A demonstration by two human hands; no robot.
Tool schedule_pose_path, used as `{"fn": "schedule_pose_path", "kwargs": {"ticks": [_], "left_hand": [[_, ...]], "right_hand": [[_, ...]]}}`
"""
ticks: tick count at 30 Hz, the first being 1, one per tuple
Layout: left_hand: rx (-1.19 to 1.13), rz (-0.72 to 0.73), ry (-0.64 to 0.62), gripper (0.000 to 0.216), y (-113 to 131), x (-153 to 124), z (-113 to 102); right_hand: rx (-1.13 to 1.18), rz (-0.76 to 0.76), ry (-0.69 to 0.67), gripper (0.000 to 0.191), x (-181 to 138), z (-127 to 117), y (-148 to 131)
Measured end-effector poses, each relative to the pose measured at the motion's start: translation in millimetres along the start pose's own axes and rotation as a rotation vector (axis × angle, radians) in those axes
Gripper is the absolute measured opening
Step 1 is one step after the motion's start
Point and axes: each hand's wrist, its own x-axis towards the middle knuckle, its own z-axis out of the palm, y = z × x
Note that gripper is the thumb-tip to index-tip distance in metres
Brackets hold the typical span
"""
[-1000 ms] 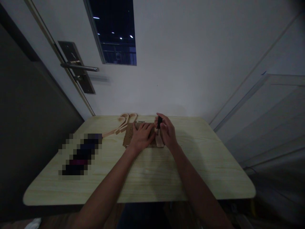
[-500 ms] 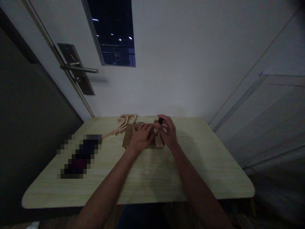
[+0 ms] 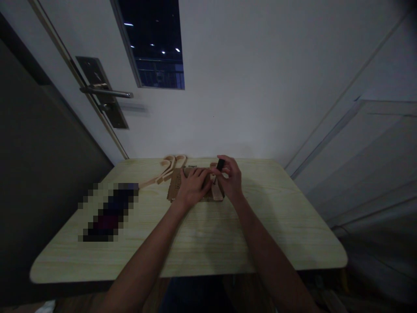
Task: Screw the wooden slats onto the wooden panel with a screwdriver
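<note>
A piece of brown cardboard [image 3: 175, 184] with small dark holes lies at the far middle of the table. My left hand [image 3: 194, 187] is laid over it, fingers stretched and spread, the thumb beside a pale wooden piece [image 3: 217, 191]. That piece rests on the cardboard's right end. Above it, my right hand [image 3: 231, 176] pinches what looks like a screwdriver [image 3: 220, 164] by its short black handle. Its thin lower end points down at the wooden piece; my fingers partly hide the contact.
Curved wooden pieces [image 3: 169, 164] lie left of the cardboard. A pixelated dark object [image 3: 110, 211] is on the left of the light wooden table [image 3: 202, 243]. Behind the table stands a white door [image 3: 228, 108] with a metal handle [image 3: 110, 93].
The black handle in my right hand has turned and tilted slightly. My left hand stays in place on the cardboard, and the view has shifted a little.
</note>
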Motion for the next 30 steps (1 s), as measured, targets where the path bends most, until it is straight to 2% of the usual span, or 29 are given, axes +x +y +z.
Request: {"fn": "schedule_pose_path", "kwargs": {"ticks": [8,10,15,17,21,25,30], "left_hand": [[-0.011,-0.008,-0.02,0.036,2,-1,-3],[-0.013,-0.005,-0.017,0.035,2,-1,-3],[-0.001,0.006,-0.004,0.035,1,-2,-3],[0.005,0.003,-0.009,0.035,0,-2,-2],[0.003,-0.007,-0.019,0.035,1,-1,-2],[-0.005,-0.006,-0.005,0.035,2,-1,-3],[-0.014,-0.01,0.0,0.034,3,-1,-4]], "right_hand": [[0.119,0.034,-0.168,0.039,-1,-6,-6],[0.122,0.06,-0.156,0.037,0,-5,-4],[0.043,0.049,-0.001,0.038,0,0,0],[-0.003,0.04,0.018,0.04,-1,1,1],[-0.086,0.0,0.003,0.042,-1,0,1],[-0.127,-0.046,-0.05,0.034,-1,-3,-2],[-0.026,-0.078,-0.113,0.031,0,-7,-10]]}}
